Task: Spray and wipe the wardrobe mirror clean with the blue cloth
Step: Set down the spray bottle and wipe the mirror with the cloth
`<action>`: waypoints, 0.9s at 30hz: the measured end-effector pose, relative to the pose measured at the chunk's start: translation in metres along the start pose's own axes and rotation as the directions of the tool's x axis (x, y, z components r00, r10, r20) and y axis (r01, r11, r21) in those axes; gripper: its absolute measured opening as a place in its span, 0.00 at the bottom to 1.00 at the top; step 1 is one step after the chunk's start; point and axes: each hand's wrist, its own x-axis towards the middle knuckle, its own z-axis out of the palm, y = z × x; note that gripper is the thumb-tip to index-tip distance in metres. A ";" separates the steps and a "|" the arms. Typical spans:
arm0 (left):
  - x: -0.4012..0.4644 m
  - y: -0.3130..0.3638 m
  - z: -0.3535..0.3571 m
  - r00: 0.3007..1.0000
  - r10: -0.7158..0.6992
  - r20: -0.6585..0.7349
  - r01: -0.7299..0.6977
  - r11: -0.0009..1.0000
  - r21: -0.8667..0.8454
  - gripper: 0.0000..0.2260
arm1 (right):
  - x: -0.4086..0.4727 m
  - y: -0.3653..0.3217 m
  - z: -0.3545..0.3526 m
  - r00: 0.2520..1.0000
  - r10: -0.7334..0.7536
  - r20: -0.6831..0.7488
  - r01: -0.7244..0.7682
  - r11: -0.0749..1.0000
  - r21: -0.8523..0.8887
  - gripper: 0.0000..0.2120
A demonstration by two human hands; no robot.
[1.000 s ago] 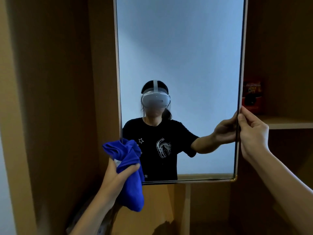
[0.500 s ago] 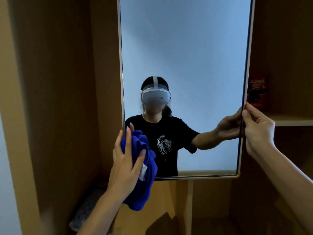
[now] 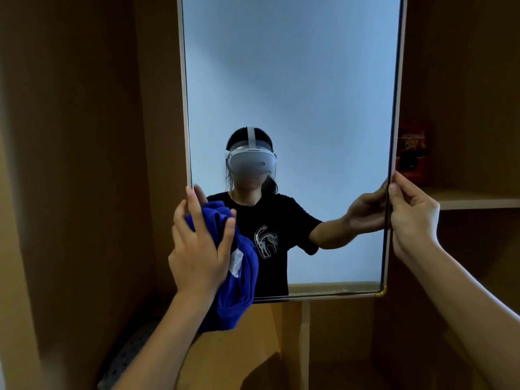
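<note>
While L hand presses 1 cloth, R hand pinches 1 mirror edge.

Left hand, fingers spread, presses a bunched blue cloth to the mirror; right hand pinches its edge.

Domestic setting, inside a wooden wardrobe. Evidence: brown wardrobe panels left of the left hand, framed mirror above it, shelf with red box beside the right hand.
</note>
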 end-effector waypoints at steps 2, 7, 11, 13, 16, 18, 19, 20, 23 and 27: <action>0.019 0.008 -0.004 0.999 0.007 -0.039 -0.008 1.000 -0.008 0.33 | -0.001 0.000 0.000 1.000 -0.001 -0.005 0.001 1.000 0.004 0.15; 0.070 0.029 -0.010 0.990 0.015 -0.142 -0.016 1.000 -0.005 0.29 | -0.002 -0.002 0.004 0.999 0.007 -0.041 -0.004 0.998 0.056 0.15; 0.103 0.040 -0.013 0.983 -0.003 -0.183 0.001 1.000 -0.013 0.28 | -0.002 -0.003 0.005 0.999 0.015 -0.052 -0.012 0.998 0.066 0.15; 0.111 0.042 -0.013 0.981 0.007 -0.192 -0.009 1.000 -0.005 0.28 | -0.003 -0.002 0.005 0.998 0.016 -0.054 -0.012 0.997 0.073 0.15; 0.105 0.045 -0.009 0.977 0.064 -0.201 -0.055 0.997 0.048 0.28 | -0.004 -0.002 0.007 0.998 0.009 -0.066 -0.003 0.997 0.080 0.15; 0.093 0.046 -0.005 0.978 0.080 -0.193 -0.065 0.995 0.080 0.27 | -0.005 -0.001 0.007 0.998 -0.001 -0.061 0.006 0.997 0.073 0.15; 0.087 0.045 -0.003 0.979 0.075 -0.190 -0.060 0.995 0.079 0.27 | -0.005 0.000 0.007 0.998 -0.007 -0.057 0.011 0.997 0.071 0.15; 0.082 0.044 -0.001 0.980 0.066 -0.188 -0.054 0.996 0.068 0.27 | -0.004 0.000 0.007 0.998 -0.012 -0.056 0.015 0.998 0.069 0.16; 0.070 0.039 0.002 0.980 0.051 -0.192 -0.047 0.999 0.025 0.27 | -0.004 0.001 0.008 0.998 -0.020 -0.060 0.024 0.998 0.065 0.16; 0.075 0.039 0.003 0.977 0.020 -0.211 -0.027 0.999 -0.030 0.27 | -0.004 0.003 0.008 0.998 -0.021 -0.063 0.025 0.997 0.073 0.15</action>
